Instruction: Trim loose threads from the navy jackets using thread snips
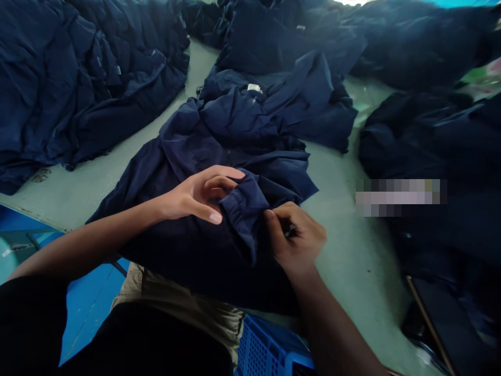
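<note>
Large piles of dark navy cloth garments lie at the upper left and the right of the frame, on a pale green desk. In the middle is one navy jacket. The left hand curves its fingers half open around the gathered navy sleeve cuff. Beside the cuff, the right hand pinches tightly a small dark object, too small to tell.

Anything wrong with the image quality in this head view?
Head view: wide-angle distortion bends the navy garment piles at the edges; the left hand and right hand stay fairly sharp; a pixelated patch covers part of the right side; shadow hides folds there.
</note>
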`<state>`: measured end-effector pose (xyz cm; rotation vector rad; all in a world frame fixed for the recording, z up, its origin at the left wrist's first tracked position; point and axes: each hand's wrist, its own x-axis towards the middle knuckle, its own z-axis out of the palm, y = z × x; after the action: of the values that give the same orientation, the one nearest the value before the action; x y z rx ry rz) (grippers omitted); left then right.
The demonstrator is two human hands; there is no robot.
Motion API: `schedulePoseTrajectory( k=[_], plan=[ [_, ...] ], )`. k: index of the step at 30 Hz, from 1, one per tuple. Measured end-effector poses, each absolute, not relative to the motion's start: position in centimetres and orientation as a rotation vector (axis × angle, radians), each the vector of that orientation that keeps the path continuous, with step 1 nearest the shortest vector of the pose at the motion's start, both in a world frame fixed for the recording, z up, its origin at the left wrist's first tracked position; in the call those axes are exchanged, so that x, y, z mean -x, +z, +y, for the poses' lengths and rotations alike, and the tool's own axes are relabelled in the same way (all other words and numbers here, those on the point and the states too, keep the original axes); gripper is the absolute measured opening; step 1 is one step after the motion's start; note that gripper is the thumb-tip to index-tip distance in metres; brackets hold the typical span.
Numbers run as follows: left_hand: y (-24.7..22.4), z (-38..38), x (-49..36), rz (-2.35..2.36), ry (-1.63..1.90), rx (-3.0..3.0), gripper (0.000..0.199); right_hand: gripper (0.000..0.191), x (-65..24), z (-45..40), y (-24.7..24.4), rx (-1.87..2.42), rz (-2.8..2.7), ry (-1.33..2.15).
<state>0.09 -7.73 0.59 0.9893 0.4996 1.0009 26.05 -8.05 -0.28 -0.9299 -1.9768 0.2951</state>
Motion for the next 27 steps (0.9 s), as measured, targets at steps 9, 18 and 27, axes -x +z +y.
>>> schedulePoseTrajectory(
  k=[9,18,27],
  plan=[
    [-0.6,-7.1,-0.5,0.672,0.581,-0.914,0.055,0.020,-25.8,-8.8,-0.3,0.858,-1.938,-0.002],
    [0.0,-8.0,-0.7,0.618,0.633,-1.039,0.023,0.030,-24.9,-8.2,-0.6,0.832,-2.010,0.502],
    [-0.4,-8.0,-0.8,0.598,0.834,-1.025,0.026,0.038,-24.9,-8.3,-0.4,0.955,-1.839,0.772]
  ],
)
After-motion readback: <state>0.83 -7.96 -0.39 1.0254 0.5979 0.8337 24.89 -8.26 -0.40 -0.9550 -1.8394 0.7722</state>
